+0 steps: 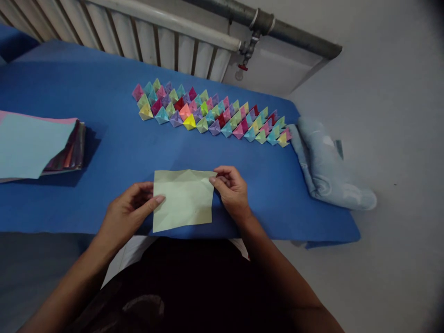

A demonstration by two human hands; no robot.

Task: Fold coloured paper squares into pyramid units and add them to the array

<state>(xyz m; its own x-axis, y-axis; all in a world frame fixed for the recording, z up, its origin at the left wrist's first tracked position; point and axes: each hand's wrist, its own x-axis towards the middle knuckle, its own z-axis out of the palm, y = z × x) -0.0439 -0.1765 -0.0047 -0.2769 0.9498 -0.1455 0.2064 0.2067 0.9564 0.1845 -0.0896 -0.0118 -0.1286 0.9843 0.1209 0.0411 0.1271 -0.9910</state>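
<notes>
A pale green sheet of paper (183,201) with faint crease lines is held up in front of me, just above the near edge of the blue-covered table. My left hand (133,206) pinches its left edge, thumb on the front face and fingers behind. At the upper right corner, my right hand (231,187) grips the sheet between thumb and fingers. Beyond the paper, several rows of small folded paper boats (208,113) in many colours stand close together.
On the left lies a stack of coloured paper with a light blue sheet (34,143) on top. A folded light blue blanket (326,166) rests at the table's right end by the wall. Behind the blue table cover (114,152) are a white radiator (166,46) and a pipe (294,39).
</notes>
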